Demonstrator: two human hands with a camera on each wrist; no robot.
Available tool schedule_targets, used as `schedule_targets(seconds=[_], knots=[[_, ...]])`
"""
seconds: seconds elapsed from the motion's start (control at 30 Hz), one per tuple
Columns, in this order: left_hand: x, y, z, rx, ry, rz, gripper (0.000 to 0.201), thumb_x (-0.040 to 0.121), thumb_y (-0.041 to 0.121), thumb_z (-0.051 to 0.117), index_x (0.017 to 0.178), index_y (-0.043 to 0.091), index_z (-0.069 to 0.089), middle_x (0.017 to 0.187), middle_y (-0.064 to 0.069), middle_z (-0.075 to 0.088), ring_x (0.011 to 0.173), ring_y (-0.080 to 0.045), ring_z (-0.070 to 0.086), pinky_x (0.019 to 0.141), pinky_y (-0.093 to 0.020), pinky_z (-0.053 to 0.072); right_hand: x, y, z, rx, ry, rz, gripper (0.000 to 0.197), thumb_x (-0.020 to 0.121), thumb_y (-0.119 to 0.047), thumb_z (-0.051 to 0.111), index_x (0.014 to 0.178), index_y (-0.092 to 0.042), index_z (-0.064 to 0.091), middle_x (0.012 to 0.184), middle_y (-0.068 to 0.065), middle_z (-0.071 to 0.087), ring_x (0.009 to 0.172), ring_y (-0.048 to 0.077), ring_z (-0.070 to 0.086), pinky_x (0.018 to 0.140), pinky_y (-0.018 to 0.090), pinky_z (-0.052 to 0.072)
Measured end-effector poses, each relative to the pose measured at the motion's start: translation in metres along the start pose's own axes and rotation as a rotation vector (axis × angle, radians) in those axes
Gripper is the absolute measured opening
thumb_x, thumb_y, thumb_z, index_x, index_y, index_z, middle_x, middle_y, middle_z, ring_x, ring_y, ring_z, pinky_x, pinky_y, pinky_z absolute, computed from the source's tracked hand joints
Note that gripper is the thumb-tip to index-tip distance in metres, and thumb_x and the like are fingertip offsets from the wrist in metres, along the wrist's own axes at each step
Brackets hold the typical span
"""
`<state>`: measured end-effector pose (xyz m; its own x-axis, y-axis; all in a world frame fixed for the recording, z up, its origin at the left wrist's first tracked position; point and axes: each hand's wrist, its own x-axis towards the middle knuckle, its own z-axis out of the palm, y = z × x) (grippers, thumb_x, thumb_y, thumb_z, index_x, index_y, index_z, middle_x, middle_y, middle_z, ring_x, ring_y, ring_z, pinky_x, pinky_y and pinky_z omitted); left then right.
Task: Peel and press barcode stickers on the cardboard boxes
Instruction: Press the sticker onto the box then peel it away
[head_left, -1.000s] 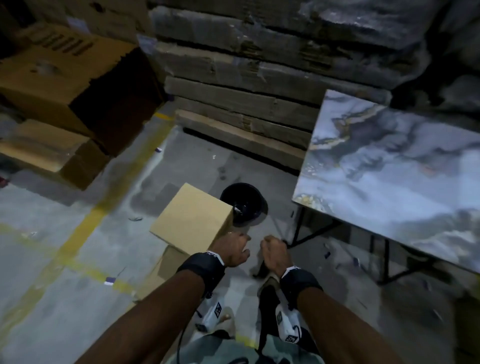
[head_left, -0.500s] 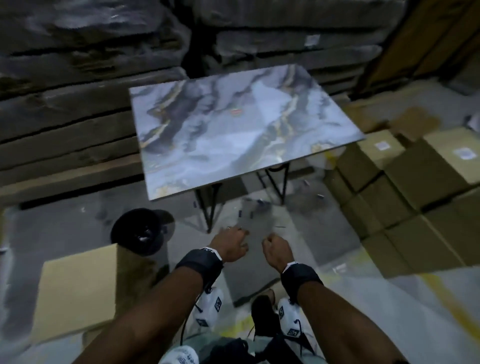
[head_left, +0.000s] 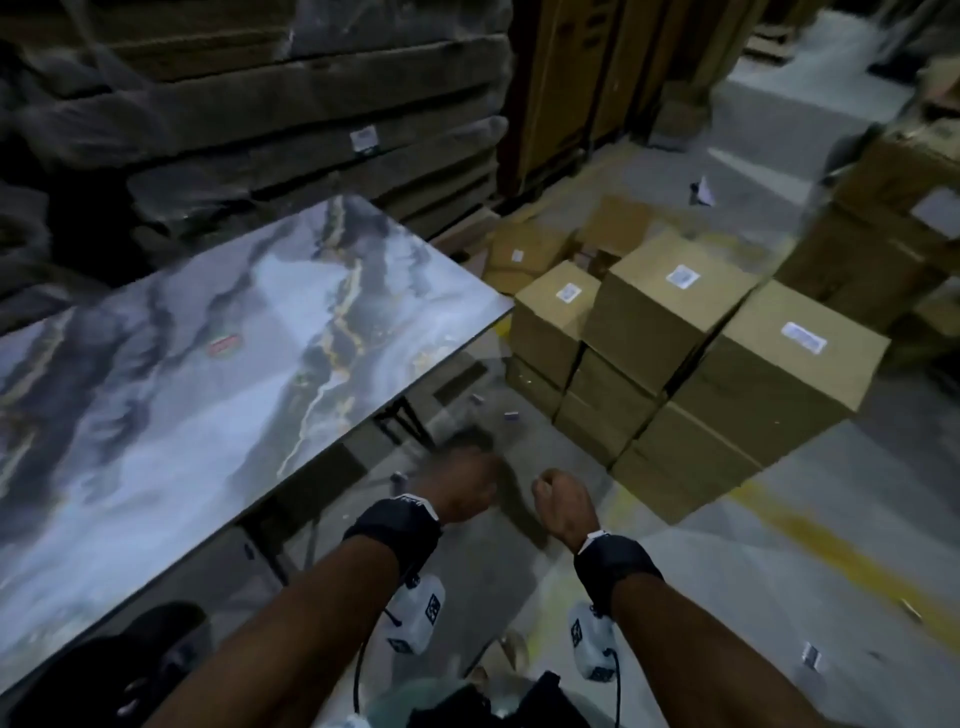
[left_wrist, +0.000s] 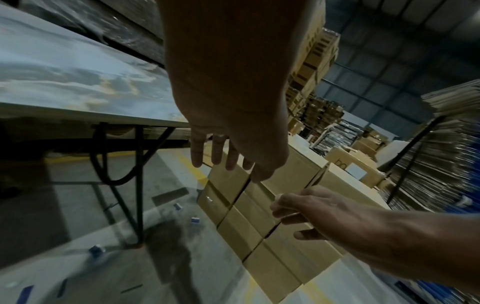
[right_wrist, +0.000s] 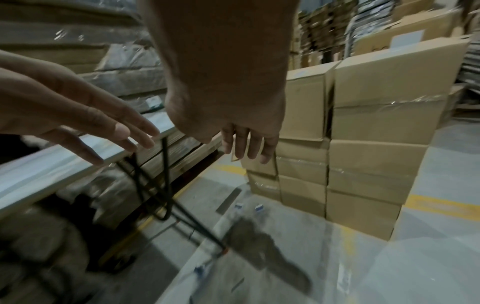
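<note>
The stacked brown cardboard boxes (head_left: 675, 332) at two o'clock already bore white barcode stickers (head_left: 682, 276) on top, while the left hand (left_wrist: 233, 131) and right hand (right_wrist: 228, 115) hung empty, fingers loosely spread, no next sticker in sight.

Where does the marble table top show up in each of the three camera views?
Head: the marble table top fills the left half, left of both hands.
Left wrist: upper left, seen edge-on behind the left hand.
Right wrist: a pale edge at left, under the left hand's fingers.
Shared landmark: the stacked cardboard boxes to its right.
</note>
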<state>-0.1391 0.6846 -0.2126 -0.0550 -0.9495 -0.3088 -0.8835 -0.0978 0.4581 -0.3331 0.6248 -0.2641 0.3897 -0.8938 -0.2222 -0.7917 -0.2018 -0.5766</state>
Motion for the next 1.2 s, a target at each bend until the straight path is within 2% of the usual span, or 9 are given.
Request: schedule_targets(seconds=[0.07,0.13,0.23,0.3,0.47,0.6,0.97,1.13,1.2], knots=[[0.031,0.015,-0.011,0.019,-0.011,0.042,0.054,0.091,0.042,0.049,0.132,0.008,0.058,0.131,-0.017,0.057,0.120,-0.037,0.056,0.098,-0.045,0.048,0.016,0.011,-0.024,0.017,0.038,0.013,0.037,0.097,-0.037,0.036,0.081,-0.010,0.056,0.086,0.021,0.067,0.083,0.037,0.064,0.071,0.040,0.043],[0.059,0.029,-0.019,0.064,-0.031,0.091,0.048,0.094,0.039,0.051,0.128,0.007,0.059,0.130,-0.018,0.057,0.118,-0.037,0.057,0.097,-0.044,0.047,0.030,0.024,-0.047,0.056,0.072,0.016,0.037,0.094,-0.039,0.034,0.078,-0.013,0.055,0.080,0.015,0.063,0.079,0.036,0.063,0.068,0.037,0.041],[0.100,0.049,-0.031,0.097,-0.034,0.162,0.045,0.099,0.032,0.054,0.138,0.010,0.054,0.143,-0.015,0.050,0.125,-0.037,0.053,0.101,-0.044,0.046,0.047,0.036,-0.082,0.134,0.125,0.089,0.033,0.095,-0.038,0.041,0.069,-0.020,0.048,0.070,0.005,0.055,0.067,0.028,0.053,0.067,0.033,0.039],[0.125,0.064,-0.040,0.103,-0.020,0.192,0.047,0.099,0.033,0.055,0.141,0.011,0.051,0.142,-0.014,0.051,0.126,-0.035,0.053,0.102,-0.044,0.046,0.059,0.046,-0.100,0.168,0.149,0.157,0.039,0.101,-0.032,0.048,0.065,-0.019,0.047,0.067,0.002,0.052,0.064,0.025,0.050,0.067,0.031,0.036],[0.182,0.102,-0.063,0.113,0.018,0.258,0.052,0.098,0.032,0.058,0.144,0.010,0.050,0.140,-0.015,0.053,0.125,-0.033,0.053,0.102,-0.044,0.046,0.088,0.073,-0.141,0.144,0.269,0.199,0.049,0.105,-0.042,0.041,0.085,-0.004,0.065,0.088,0.022,0.069,0.085,0.039,0.065,0.073,0.040,0.044],[0.232,0.129,-0.078,0.114,-0.008,0.300,0.050,0.096,0.027,0.061,0.142,0.010,0.051,0.138,-0.017,0.055,0.123,-0.033,0.053,0.100,-0.039,0.045,0.116,0.090,-0.175,0.135,0.373,0.192,0.043,0.103,-0.041,0.044,0.094,-0.006,0.068,0.095,0.018,0.072,0.090,0.036,0.067,0.078,0.041,0.052],[0.396,0.168,-0.104,0.113,-0.005,0.403,0.054,0.098,0.031,0.060,0.145,0.009,0.048,0.140,-0.017,0.053,0.128,-0.033,0.049,0.106,-0.046,0.043,0.240,0.148,-0.242,0.132,0.419,0.262,0.028,0.104,-0.031,0.052,0.102,-0.007,0.066,0.101,0.015,0.069,0.096,0.035,0.064,0.082,0.038,0.048],[0.468,0.178,-0.128,0.125,-0.010,0.415,0.054,0.096,0.031,0.061,0.144,0.010,0.050,0.139,-0.017,0.054,0.125,-0.035,0.049,0.104,-0.046,0.044,0.296,0.159,-0.269,0.165,0.417,0.309,0.035,0.105,-0.028,0.053,0.128,-0.004,0.061,0.128,0.018,0.061,0.123,0.033,0.055,0.101,0.034,0.041],[0.492,0.180,-0.135,0.124,-0.017,0.396,0.054,0.097,0.032,0.060,0.145,0.010,0.049,0.140,-0.017,0.053,0.126,-0.036,0.048,0.104,-0.045,0.043,0.315,0.160,-0.276,0.197,0.444,0.346,0.036,0.104,-0.029,0.052,0.131,-0.006,0.059,0.133,0.016,0.057,0.128,0.031,0.051,0.103,0.033,0.038]])
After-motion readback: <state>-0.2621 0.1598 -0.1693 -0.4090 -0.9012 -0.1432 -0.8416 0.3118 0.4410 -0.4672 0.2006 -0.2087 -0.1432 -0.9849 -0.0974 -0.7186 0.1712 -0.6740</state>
